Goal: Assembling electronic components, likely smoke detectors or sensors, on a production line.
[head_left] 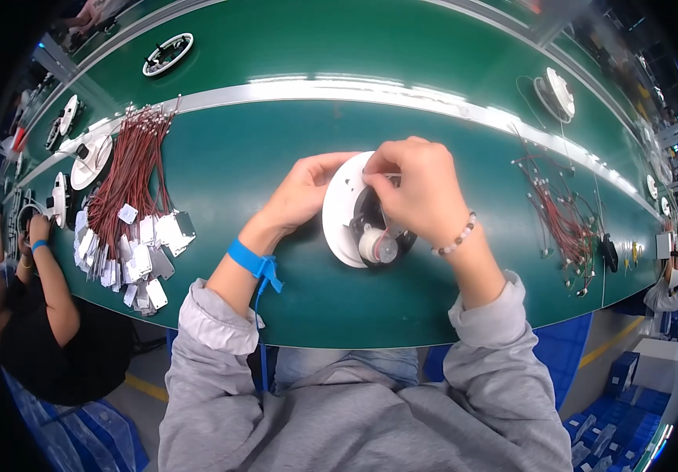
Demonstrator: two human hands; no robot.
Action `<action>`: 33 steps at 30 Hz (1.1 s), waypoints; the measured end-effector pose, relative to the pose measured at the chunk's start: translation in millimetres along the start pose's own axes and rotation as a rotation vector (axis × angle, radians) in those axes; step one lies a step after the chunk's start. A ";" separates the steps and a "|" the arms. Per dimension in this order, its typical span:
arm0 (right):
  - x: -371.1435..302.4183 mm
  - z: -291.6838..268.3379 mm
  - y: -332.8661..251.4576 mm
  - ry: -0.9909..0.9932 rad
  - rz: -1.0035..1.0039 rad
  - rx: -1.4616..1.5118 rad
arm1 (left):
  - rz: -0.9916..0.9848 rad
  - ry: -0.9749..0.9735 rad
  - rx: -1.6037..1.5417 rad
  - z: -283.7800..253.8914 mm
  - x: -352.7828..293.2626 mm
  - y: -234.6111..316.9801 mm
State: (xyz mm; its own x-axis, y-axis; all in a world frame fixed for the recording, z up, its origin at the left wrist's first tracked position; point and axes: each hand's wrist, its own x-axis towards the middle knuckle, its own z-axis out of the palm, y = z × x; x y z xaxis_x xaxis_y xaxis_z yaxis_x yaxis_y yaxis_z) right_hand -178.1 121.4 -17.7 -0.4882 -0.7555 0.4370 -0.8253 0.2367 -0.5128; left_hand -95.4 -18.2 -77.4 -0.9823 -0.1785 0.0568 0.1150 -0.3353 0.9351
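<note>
A round white plastic housing (pixel 339 211) is held tilted above the middle of the green bench. Its open side shows a black inner part and a small motor (pixel 378 245) with a silvery end. My left hand (pixel 301 191) grips the housing by its far left rim, the fingers partly hidden behind it. Over the housing's upper right edge, my right hand (pixel 420 187) is closed in a pinch of thumb and forefinger. Whatever lies between those fingertips is too small or hidden to name. A blue strap with a cord circles my left wrist; beads circle my right.
Left on the bench lies a big bundle of red-and-black wires (pixel 130 169) with silvery flat pieces (pixel 138 256). Looser wires (pixel 559 212) spread at the right. Beyond a pale rail stand white round housings (pixel 167 55). A co-worker's arm (pixel 52 275) is at far left.
</note>
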 end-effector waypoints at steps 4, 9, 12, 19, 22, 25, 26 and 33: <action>-2.4 1.6 -4.0 -0.020 -0.004 0.009 | -0.123 -0.072 0.071 -5.2 -0.7 4.2; 6.9 0.4 7.3 0.096 -0.304 -0.007 | -0.215 -0.076 0.082 -13.3 -3.7 0.0; 8.5 22.9 23.0 0.160 0.252 0.871 | -0.190 -0.059 0.118 -10.1 -3.5 0.2; -8.8 34.5 37.4 -0.034 0.546 1.069 | -0.326 0.032 0.363 -65.6 -4.7 34.7; -5.6 36.1 39.6 -0.030 0.553 1.055 | -0.278 0.153 0.256 -82.5 -2.9 40.5; -5.8 37.9 35.9 -0.245 0.564 1.034 | -0.168 0.309 0.477 -75.7 -3.9 35.2; -6.5 37.5 35.3 -0.258 0.553 1.043 | -0.166 0.327 0.483 -73.0 -4.5 37.9; -20.6 24.1 47.8 -0.119 0.610 0.887 | -0.134 0.954 1.610 -116.7 -45.4 77.7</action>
State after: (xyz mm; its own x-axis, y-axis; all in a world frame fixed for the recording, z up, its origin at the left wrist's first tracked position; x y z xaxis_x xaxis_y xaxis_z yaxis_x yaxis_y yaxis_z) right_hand -200.6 133.6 -69.0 -0.6769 -0.7257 -0.1229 0.0705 0.1023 -0.9922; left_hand -24.6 -144.1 -48.2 -0.5044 -0.8070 0.3071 -0.7342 0.5880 0.3393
